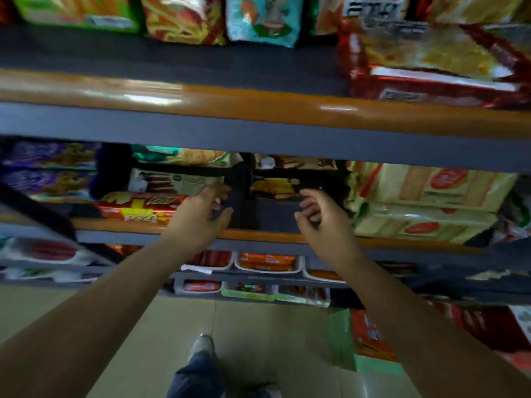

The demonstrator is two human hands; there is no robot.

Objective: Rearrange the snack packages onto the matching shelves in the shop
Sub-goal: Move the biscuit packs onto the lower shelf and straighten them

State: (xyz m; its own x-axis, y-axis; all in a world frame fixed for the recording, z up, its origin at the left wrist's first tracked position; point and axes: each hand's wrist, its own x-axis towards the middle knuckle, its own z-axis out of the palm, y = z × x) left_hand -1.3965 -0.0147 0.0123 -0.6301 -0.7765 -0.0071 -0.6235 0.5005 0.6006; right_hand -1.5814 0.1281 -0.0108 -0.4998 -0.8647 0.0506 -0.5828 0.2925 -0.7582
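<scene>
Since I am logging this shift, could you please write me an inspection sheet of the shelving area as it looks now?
Surface: middle shelf, dark bare patch between the two hands; orange front rail.
Job's things: red-and-yellow pack lying flat left of the gap; cream packs stacked on the right; dark biscuit pack behind the gap.
Clutter: red pack lying askew on the upper shelf.
Hands: left hand and right hand both at the middle shelf, fingers loosely curled, holding nothing.
Cables: nothing seen.
Surroundings: sausage trays on the lower shelves, green-and-red carton on the tiled floor; picture blurred.
</scene>
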